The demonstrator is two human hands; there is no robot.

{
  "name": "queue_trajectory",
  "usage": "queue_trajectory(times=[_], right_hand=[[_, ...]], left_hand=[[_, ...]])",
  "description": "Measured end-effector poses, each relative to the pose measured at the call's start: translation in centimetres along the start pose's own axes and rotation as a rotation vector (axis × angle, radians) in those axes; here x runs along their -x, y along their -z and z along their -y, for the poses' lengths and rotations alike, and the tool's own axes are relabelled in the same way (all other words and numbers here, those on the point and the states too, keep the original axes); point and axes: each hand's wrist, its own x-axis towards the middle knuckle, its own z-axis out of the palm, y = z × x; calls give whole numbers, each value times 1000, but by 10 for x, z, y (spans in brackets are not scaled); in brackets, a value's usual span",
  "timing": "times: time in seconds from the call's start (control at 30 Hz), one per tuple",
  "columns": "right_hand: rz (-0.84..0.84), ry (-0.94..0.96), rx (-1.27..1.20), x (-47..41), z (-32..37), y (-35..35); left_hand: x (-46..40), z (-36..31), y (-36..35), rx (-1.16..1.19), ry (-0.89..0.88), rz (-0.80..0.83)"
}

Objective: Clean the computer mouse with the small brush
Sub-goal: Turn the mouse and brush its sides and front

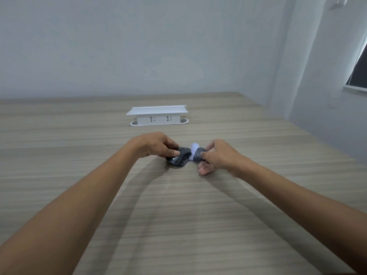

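Observation:
A black computer mouse (179, 159) lies on the wooden table (178, 215) near its middle. My left hand (156, 144) grips the mouse from its left side, thumb on top. My right hand (216, 155) holds a small brush (197, 153) with a dark grey body and pale bristles. The blurred bristles touch the right side of the mouse. Part of the brush handle is hidden inside my fingers.
A white power strip box (157, 115) with two sockets stands farther back on the table. A grey wall rises behind the table's far edge. The table's right edge runs diagonally, with a window (359, 70) on the right wall.

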Motion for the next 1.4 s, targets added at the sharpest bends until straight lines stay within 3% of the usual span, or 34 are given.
queue_trajectory(times=[0.17, 0.37, 0.6, 0.8, 1.03, 1.27, 1.4], right_hand=[[148, -86, -209, 8, -3, -15], [32, -136, -389, -8, -1, 1], [162, -177, -412, 1, 0, -16], [31, -170, -487, -5, 8, 2], [149, -236, -427, 1, 2, -16], [-23, -170, -495, -7, 10, 5], [59, -184, -448, -3, 7, -5]], left_hand=[[-1, 2, 1, 7, 1, -10], [-5, 3, 3, -32, 23, -32], [-3, 0, 3, -44, 17, -35], [-3, 1, 2, -54, 10, -44], [-5, 3, 3, -55, 24, -47], [-4, 2, 2, -66, 29, -56], [-4, 1, 3, -66, 26, -58]])
